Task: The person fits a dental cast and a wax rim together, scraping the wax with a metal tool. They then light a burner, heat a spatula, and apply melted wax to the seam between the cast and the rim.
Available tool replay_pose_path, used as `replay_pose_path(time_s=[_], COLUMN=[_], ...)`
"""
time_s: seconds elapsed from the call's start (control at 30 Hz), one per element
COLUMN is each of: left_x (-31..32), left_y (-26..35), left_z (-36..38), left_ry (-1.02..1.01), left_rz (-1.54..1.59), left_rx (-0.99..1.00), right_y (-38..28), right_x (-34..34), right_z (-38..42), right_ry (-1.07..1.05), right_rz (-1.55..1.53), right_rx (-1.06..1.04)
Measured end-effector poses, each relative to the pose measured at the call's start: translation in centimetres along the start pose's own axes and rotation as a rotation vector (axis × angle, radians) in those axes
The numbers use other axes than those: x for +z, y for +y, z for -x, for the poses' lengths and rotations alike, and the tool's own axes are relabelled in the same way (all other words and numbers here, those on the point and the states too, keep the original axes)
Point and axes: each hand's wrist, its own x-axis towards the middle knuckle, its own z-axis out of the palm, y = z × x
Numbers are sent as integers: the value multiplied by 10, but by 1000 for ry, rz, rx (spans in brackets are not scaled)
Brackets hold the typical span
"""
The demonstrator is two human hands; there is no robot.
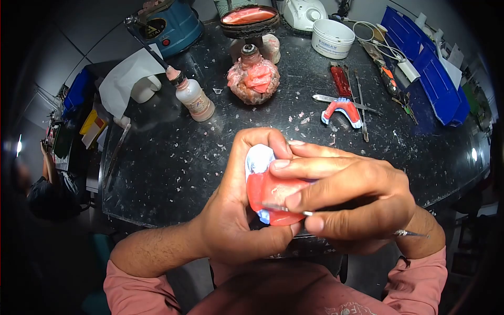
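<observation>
In my left hand (231,223) is a dental cast (259,156), white and blue, with the fingers and thumb curled around its edges. Red wax (256,189) covers much of the cast; a paler patch shows in the middle. My right hand (362,197) grips a slim metal wax carver (274,207), whose tip lies over the lower part of the wax and looks slightly blurred. The carver's other end sticks out beyond the right palm, near the wrist. Fingertips of the right hand rest on or close to the upper side of the cast. Fingers hide its right side.
A horseshoe-shaped red-and-blue wax piece (344,110) lies near a red-handled knife (340,81) and metal tools. Behind stand a bottle (195,102), a lump of pink wax (253,81), a dish (250,23) and a white tub (333,39). Wax scraps dot the black table (157,173). Another person is at far left.
</observation>
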Motion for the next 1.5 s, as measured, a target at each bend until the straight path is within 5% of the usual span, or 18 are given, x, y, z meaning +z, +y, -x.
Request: replay_pose_path(time_s=[0.07,0.13,0.2,0.27,0.43,0.53,0.73,0.8,1.0,1.13,1.2,1.27,1.33,1.5], left_x=[-2,-1,2,-8,-5,-7,-4,-5,-6,-8,-4,-7,-5,-7], left_y=[-1,0,4,-1,0,-3,-2,0,-1,-4,2,-1,-2,-2], left_z=[0,1,2,-1,-1,1,-1,-1,-1,-1,0,0,-1,-2], left_ry=[-1,0,71,-105,-54,-98,-63,-85,-47,-72,-48,-63,-35,-55], left_rz=[-29,-55,-28,-77,-134,-95,-37,-75,-113,-118,-114,-92,-102,-205], left_rx=[14,25,-65,67,77,28,51,71,62,97,44,43,46,86], right_y=[4,2,1,2,1,3,2,2,0,7,0,-2,-1,-8], right_x=[1,11,10,-3,14,-1,9,-3,5,-2,10,8,-4,11], right_z=[2,5,3,-1,3,0,3,2,0,4,4,0,-2,-3], right_ry=[-14,206,179,-56,189,-26,172,-20,109,-34,157,182,-57,140], right_rz=[-40,-102,9,17,-4,-23,-63,-80,-74,-117,-90,-79,-60,38], right_rx=[-13,71,62,-37,37,-46,50,15,86,-51,138,101,18,152])
